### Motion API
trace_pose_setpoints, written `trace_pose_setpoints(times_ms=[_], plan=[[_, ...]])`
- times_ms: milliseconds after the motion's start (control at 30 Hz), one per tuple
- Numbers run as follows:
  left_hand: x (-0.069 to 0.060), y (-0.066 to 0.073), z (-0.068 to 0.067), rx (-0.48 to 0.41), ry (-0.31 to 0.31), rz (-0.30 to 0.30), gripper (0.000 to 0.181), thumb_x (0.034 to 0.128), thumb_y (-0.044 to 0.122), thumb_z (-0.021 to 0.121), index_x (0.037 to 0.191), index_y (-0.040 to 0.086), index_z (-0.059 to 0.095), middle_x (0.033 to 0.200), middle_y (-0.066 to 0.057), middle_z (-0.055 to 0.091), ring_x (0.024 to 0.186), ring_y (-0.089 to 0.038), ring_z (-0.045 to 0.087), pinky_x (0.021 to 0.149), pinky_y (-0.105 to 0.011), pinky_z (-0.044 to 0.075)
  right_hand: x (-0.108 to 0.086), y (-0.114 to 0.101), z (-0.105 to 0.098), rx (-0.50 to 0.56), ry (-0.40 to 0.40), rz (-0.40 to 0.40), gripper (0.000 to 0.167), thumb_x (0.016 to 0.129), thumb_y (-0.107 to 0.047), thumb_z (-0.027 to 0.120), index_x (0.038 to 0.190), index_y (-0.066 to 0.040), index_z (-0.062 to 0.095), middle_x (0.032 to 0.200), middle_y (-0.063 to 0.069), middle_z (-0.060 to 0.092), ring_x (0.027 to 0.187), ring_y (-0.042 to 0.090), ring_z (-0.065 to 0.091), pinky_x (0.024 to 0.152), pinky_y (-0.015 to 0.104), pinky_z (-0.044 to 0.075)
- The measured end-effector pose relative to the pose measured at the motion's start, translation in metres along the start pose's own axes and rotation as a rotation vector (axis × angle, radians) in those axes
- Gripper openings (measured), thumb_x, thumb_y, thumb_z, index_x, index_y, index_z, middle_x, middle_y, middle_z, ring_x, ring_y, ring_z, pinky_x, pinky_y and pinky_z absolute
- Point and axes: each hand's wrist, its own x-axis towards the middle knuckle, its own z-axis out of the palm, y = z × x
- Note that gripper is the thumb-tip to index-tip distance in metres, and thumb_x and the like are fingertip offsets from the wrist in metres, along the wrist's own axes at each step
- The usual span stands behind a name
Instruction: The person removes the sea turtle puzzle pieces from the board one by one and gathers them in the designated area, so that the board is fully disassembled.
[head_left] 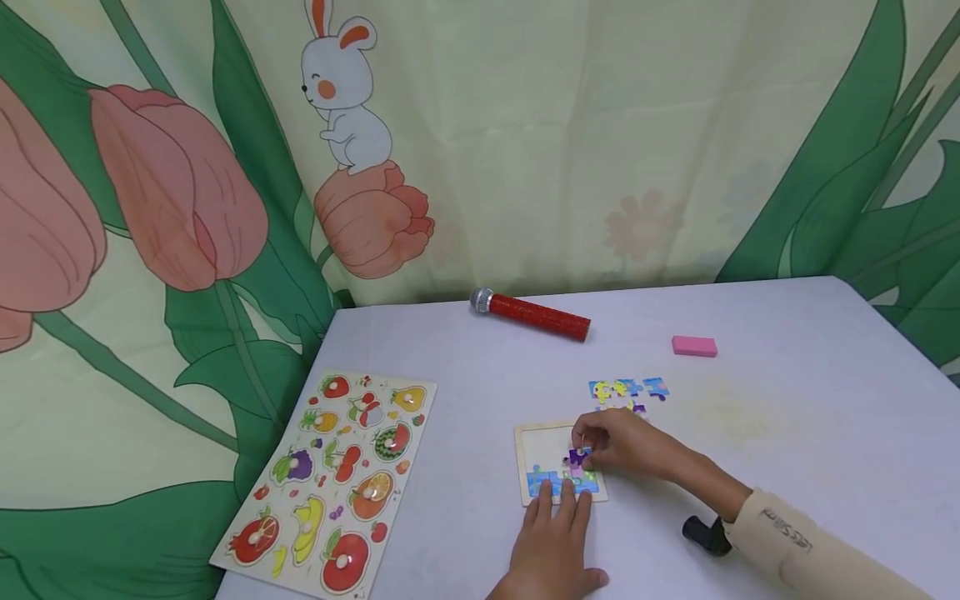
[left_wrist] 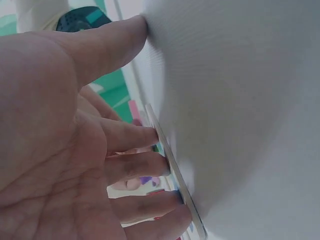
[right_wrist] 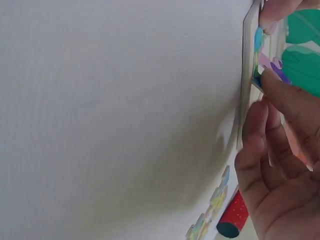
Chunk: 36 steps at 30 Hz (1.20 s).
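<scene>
A small wooden puzzle tray [head_left: 519, 454] lies on the table with a row of joined blue jigsaw pieces [head_left: 542, 481] along its near side. My right hand [head_left: 626, 446] is over the tray's right side, its thumb and fingers pinching a purple jigsaw piece [head_left: 576, 457]. In the right wrist view the purple piece [right_wrist: 280, 72] shows beyond the thumb, partly hidden. My left hand [head_left: 553, 546] rests its straight fingertips on the tray's near edge, thumb spread out on the cloth. The left wrist view shows those fingers [left_wrist: 137, 165] against the tray's rim [left_wrist: 182, 187].
Loose jigsaw pieces [head_left: 628, 388] lie just beyond the tray. A red microphone [head_left: 536, 317] and a pink block [head_left: 693, 346] sit farther back. On the left is a fruit puzzle board [head_left: 322, 492]; a black object [head_left: 707, 536] lies by the right sleeve.
</scene>
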Motion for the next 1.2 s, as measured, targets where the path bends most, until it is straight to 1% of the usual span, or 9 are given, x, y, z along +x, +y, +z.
trace_pose_setpoints(times_ms=[133,300,433,567,733,833,900,1067,1200], plan=[[0.000,0.001,-0.002,0.020,0.001,-0.006,0.093,0.0844,0.075,0.063,0.158,0.025,0.037,0.160,0.005,0.039,0.147,-0.024,0.036,0.113,-0.033,0.037,-0.002,0.001,-0.004,0.071,0.041,0.072,0.019,0.088,-0.004,0.080,0.100,-0.017,0.075,0.087,-0.008,0.067,0.082,0.012,0.061,0.071,0.025,0.055],[0.001,0.002,-0.003,0.009,-0.014,-0.016,0.093,0.0839,0.076,0.064,0.158,0.026,0.037,0.161,0.006,0.038,0.148,-0.024,0.035,0.113,-0.033,0.037,-0.009,0.011,-0.022,0.155,0.110,0.208,0.017,0.090,0.001,0.076,0.104,-0.010,0.075,0.090,0.001,0.068,0.074,0.018,0.064,0.063,0.031,0.058],[0.001,0.002,-0.002,-0.002,-0.009,-0.017,0.093,0.0835,0.076,0.064,0.158,0.027,0.039,0.161,0.006,0.038,0.148,-0.024,0.036,0.113,-0.033,0.037,-0.021,0.027,-0.047,0.118,0.135,0.287,0.016,0.092,0.000,0.074,0.107,-0.004,0.075,0.092,0.005,0.068,0.073,0.020,0.064,0.062,0.033,0.058],[-0.001,0.001,0.000,-0.001,0.018,-0.005,0.092,0.0830,0.075,0.066,0.156,0.026,0.041,0.160,0.005,0.040,0.146,-0.025,0.038,0.112,-0.033,0.038,-0.034,0.045,-0.069,0.068,0.122,0.395,0.017,0.094,0.001,0.069,0.111,0.000,0.073,0.095,0.009,0.068,0.072,0.021,0.062,0.061,0.034,0.056],[-0.002,0.000,0.000,0.019,0.039,0.005,0.091,0.0834,0.075,0.065,0.156,0.025,0.042,0.159,0.004,0.041,0.145,-0.025,0.040,0.111,-0.032,0.038,-0.041,0.061,-0.084,0.061,0.095,0.500,0.020,0.097,0.003,0.063,0.114,0.002,0.072,0.095,0.012,0.065,0.068,0.021,0.059,0.061,0.034,0.055],[-0.002,-0.001,-0.001,0.004,0.025,0.011,0.090,0.0844,0.074,0.066,0.156,0.025,0.042,0.160,0.004,0.039,0.146,-0.026,0.038,0.112,-0.032,0.038,-0.042,0.065,-0.085,0.052,0.100,0.523,0.020,0.097,0.001,0.063,0.114,0.002,0.073,0.094,0.011,0.065,0.068,0.021,0.059,0.063,0.034,0.055],[-0.002,-0.002,-0.003,-0.022,0.012,0.014,0.089,0.0853,0.071,0.067,0.157,0.025,0.041,0.161,0.003,0.037,0.147,-0.026,0.037,0.112,-0.033,0.038,-0.042,0.065,-0.084,0.017,0.110,0.513,0.019,0.096,0.001,0.065,0.112,0.002,0.073,0.094,0.012,0.066,0.071,0.022,0.058,0.064,0.035,0.055],[0.000,-0.006,-0.009,-0.159,-0.036,0.007,0.082,0.0885,0.061,0.071,0.156,0.024,0.044,0.162,0.000,0.036,0.148,-0.029,0.034,0.113,-0.037,0.039,-0.038,0.062,-0.079,-0.106,0.142,0.502,0.015,0.092,-0.002,0.071,0.106,-0.001,0.075,0.097,0.014,0.069,0.084,0.026,0.059,0.069,0.038,0.052],[-0.001,-0.010,-0.013,-0.265,-0.048,0.005,0.077,0.0910,0.057,0.071,0.154,0.021,0.047,0.162,-0.003,0.036,0.147,-0.031,0.035,0.112,-0.040,0.040,-0.037,0.059,-0.074,-0.140,0.152,0.528,0.016,0.092,-0.003,0.070,0.107,-0.002,0.074,0.095,0.013,0.069,0.085,0.028,0.061,0.070,0.041,0.053]])
